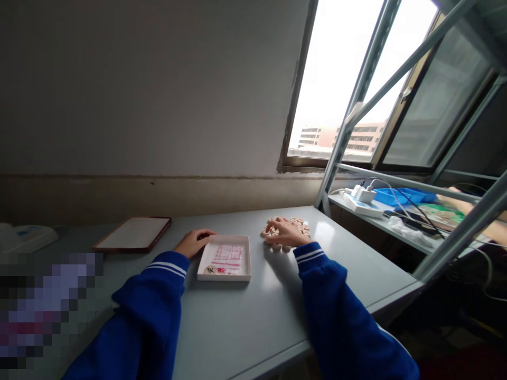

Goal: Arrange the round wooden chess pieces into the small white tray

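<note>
My left hand (194, 242) rests at the back left corner of a shallow white box (247, 276), its fingers closed on the rim. Inside the box lie a clear plastic bag with red line print (228, 256) and a round wooden chess piece (209, 270) with a black character, beside red markings. To the right, my right hand (287, 232) hovers low over a cluster of round wooden chess pieces (300, 224), thumb and fingers apart and bent downward. The hand covers part of the cluster, and its fingertips seem to touch the nearest pieces.
A brown-edged box lid (134, 234) lies on the grey table (237, 327) at the back left. A metal rack post (336, 153) rises at the table's right. Beyond it, a shelf holds a power strip (360, 203), a blue tray (404, 196) and cables; another person's arm (463, 196) shows there.
</note>
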Demonstrator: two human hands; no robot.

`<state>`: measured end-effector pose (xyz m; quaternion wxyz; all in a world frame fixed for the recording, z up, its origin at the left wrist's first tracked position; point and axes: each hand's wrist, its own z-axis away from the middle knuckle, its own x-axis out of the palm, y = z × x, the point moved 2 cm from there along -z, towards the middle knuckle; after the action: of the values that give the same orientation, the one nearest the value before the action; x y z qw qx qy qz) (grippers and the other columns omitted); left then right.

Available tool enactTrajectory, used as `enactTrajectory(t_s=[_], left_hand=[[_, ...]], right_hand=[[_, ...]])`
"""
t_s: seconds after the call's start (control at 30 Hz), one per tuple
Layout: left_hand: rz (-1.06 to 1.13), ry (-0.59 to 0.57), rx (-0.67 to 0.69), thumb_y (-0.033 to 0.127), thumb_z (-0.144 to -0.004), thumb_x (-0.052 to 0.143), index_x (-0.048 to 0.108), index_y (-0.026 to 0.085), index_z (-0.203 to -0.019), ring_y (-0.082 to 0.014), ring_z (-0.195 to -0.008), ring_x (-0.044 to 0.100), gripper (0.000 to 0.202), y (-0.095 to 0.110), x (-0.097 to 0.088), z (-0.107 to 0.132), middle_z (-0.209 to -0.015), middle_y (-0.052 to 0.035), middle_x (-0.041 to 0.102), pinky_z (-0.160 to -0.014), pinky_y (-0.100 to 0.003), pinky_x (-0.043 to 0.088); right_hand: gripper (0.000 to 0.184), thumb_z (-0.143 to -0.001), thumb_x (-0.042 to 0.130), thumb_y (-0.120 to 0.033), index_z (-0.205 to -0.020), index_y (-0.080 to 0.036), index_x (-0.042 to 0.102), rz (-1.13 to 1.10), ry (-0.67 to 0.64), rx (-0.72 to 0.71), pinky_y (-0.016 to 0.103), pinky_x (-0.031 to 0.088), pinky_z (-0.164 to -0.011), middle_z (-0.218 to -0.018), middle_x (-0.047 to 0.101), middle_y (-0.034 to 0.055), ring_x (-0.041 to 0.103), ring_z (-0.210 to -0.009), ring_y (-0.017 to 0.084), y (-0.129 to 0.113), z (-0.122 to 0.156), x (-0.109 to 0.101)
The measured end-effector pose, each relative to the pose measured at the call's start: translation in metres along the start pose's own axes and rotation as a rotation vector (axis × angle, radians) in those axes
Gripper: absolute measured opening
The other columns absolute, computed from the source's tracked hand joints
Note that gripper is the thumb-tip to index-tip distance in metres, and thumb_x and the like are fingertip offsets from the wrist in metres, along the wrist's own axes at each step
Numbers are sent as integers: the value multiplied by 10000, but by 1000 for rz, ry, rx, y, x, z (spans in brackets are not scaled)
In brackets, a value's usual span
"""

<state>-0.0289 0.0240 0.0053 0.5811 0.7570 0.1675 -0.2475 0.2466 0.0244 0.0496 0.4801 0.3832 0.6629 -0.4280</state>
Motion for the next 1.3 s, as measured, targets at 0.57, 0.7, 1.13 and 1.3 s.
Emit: enactTrajectory(t_s=[0.57,0.7,1.13,1.3], left_hand=[[2,26,-5,371,-571,463,654,155,-790,-234,-870,586,362,1,1,1,-875,-75,671,-811,-328,434],[1,18,-6,393,-562,464,654,149,-787,-234,-865,588,382,3,0,1,-868,-78,671,-801,-319,440],[-25,-14,-53,534,-531,552,660,191,-767,-247,-899,573,429,2,0,-1,-890,-68,670,-842,-320,418],[-25,-33,-47,575,-532,566,656,181,-770,-222,-881,568,469,3,-1,0,-851,-27,678,-817,-278,419]], right_hand=[[201,-777,548,-294,-959,-254,623,154,116,-148,481,263,-871,-1191,483,55,385,-1072,253,-9,0,21],[253,-797,534,-307,-1040,-256,580,-93,154,-305,397,320,-868,-1100,530,50,436,-1016,197,-37,4,18],[172,-800,519,-257,-953,-196,568,-280,-102,-901,203,352,-862,-1045,574,-10,481,-976,111,-126,15,56],[209,-780,556,-269,-957,-158,556,-276,-38,-881,201,383,-792,-916,581,19,498,-877,114,-120,18,46]])
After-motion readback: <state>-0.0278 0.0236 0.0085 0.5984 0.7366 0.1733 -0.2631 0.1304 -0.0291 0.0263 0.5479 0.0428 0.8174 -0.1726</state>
